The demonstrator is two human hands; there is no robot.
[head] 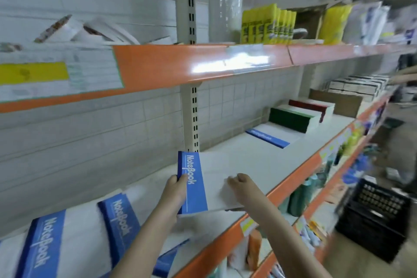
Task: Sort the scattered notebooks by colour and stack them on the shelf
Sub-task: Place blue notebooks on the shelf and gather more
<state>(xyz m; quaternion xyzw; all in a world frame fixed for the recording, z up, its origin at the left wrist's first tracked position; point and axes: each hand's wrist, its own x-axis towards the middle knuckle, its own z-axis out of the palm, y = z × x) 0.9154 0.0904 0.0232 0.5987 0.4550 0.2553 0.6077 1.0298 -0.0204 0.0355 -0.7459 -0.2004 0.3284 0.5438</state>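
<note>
Held notebook: a flat, rectangular blue-spined notebook (194,184) with a smooth white cover and a glossy blue band printed "NoteBook" in white; it is lifted just above the shelf (282,140), near the front edge.
Left hand: the left hand (174,189) grips the blue band, thumb on top and fingers curled beneath.
Right hand: the right hand (240,184) rests on the white cover with its fingers bent, knuckles up; whether it pinches the far edge I cannot tell.
Scattered notebooks: two more blue notebooks (90,228) lie loose and overlapping at the left of the shelf, their covers blurred.
Sorted piles: a single blue notebook on the shelf (268,139) lies flat further right; beside it a thick green stack (293,119), then a red stack (313,106), both square-edged with white page blocks.
Shelf: pale matt board with a shiny orange front lip, tiled white wall behind.
Crate: a black plastic lattice crate (374,216) sits lower right.
</note>
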